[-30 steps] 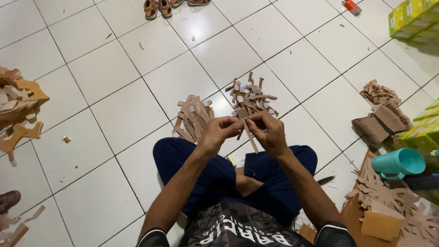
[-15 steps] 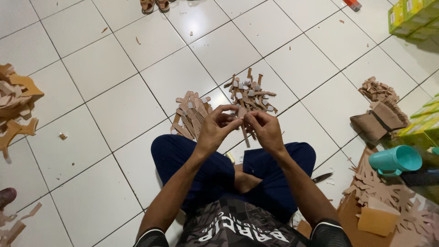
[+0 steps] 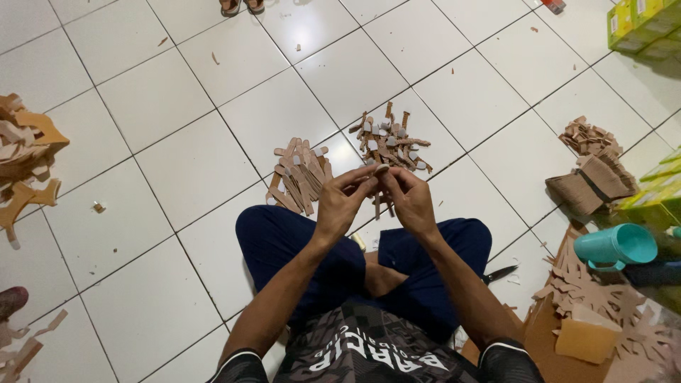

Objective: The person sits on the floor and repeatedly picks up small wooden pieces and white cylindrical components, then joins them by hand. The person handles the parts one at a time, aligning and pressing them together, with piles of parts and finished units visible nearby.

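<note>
A person sits cross-legged on a white tiled floor [image 3: 142, 177], seen from above, with both hands raised in front of the knees. The left hand [image 3: 342, 202] and the right hand [image 3: 410, 200] meet at the fingertips, and their fingers are pinched together on a thin brown cardboard strip [image 3: 377, 202] that hangs down between the two hands. The strip is small and partly hidden by the fingers, so its exact shape is hard to tell.

On the floor just beyond the hands lie two heaps of similar pieces. The left pile of strips [image 3: 298, 177] lies in a fairly neat row, the strips side by side. The right pile of strips [image 3: 389, 138] is looser, with pieces crossing one another and pale squares showing on many of them. The two piles lie near each other but apart.

To the person's right, a turquoise plastic cup [image 3: 616, 246] lies tipped on its side, next to a heap of cardboard offcuts [image 3: 589, 287] and a folded stack of brown corrugated card [image 3: 592, 181]. A dark blade [image 3: 500, 273] lies on the floor beside the right knee. Yellow-green boxes [image 3: 642, 25] stand at the upper right corner. More cardboard scraps [image 3: 25, 159] lie at the far left edge.
</note>
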Demonstrator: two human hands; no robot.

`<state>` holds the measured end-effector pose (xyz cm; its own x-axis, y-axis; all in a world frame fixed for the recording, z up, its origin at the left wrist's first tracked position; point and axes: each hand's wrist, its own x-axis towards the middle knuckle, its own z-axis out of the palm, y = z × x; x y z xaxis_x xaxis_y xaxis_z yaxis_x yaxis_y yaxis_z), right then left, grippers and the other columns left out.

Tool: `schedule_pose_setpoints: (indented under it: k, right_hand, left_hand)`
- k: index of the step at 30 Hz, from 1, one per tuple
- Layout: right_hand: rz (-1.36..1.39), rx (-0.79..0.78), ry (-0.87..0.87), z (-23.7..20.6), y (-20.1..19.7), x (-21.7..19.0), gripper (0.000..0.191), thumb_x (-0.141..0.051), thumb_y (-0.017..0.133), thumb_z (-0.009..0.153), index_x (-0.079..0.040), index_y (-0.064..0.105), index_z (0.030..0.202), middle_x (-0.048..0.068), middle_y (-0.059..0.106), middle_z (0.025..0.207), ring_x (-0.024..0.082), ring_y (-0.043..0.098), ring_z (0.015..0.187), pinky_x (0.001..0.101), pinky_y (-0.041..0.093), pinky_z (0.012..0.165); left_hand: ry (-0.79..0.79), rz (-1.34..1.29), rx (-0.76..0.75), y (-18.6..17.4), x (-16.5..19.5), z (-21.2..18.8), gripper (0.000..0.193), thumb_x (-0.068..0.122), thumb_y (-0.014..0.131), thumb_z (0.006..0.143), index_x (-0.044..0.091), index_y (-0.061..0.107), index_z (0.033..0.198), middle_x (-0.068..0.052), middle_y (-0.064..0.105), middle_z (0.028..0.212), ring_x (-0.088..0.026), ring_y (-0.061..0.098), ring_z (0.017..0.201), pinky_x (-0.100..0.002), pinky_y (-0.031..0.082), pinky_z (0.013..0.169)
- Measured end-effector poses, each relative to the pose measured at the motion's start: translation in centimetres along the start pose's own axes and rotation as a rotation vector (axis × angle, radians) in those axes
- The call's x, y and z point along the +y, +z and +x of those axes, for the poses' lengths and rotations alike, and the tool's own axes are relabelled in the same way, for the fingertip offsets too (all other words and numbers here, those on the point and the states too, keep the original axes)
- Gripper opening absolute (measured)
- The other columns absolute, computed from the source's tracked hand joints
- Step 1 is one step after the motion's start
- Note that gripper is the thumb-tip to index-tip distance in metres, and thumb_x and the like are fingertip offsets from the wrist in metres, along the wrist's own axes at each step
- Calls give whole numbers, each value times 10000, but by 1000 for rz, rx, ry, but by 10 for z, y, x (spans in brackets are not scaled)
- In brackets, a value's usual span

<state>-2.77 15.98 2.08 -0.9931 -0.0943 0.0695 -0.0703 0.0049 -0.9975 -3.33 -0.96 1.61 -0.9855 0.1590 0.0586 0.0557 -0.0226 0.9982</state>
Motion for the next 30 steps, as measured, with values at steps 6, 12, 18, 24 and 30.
schedule_pose_setpoints:
  k: [6,12,18,24,30]
  right_hand:
    - [-7,42,85,6,-11,6,307,-256,606,1037,21,708,1123,103,751,931,161,748,803,301,651,697]
    - [-84,51,-1,7,-13,17,302,-254,613,1082,28,725,1081,106,716,873,157,683,764,283,605,690]
    - [23,23,38,7,-3,4,267,-234,593,1037,-7,709,1115,73,747,949,132,744,850,276,643,758]
    - [-70,-45,-13,1,3,-9,225,-142,692,977,9,698,1144,86,754,945,140,738,847,274,631,736]
    - [-141,-77,-22,4,-6,-2,213,-136,707,970,25,725,1108,94,763,929,141,734,819,269,621,725]
  left_hand:
    - [-48,-14,-4,0,-1,4,268,219,745,948,25,756,1133,-81,785,909,-136,744,819,-260,615,741]
    - [-43,50,-112,-8,3,6,268,248,736,943,22,751,1086,-77,786,925,-128,754,850,-271,624,781]
    - [8,90,-7,-6,-1,2,275,257,707,959,29,751,1106,-76,785,952,-128,758,859,-279,625,784]
    - [-72,-215,2,-5,-11,3,306,259,716,975,-17,737,1104,-94,755,956,-152,726,890,-278,614,831]
    - [-132,-93,-116,-22,-7,4,319,270,713,951,-9,741,1102,-79,759,965,-124,716,889,-267,609,833]
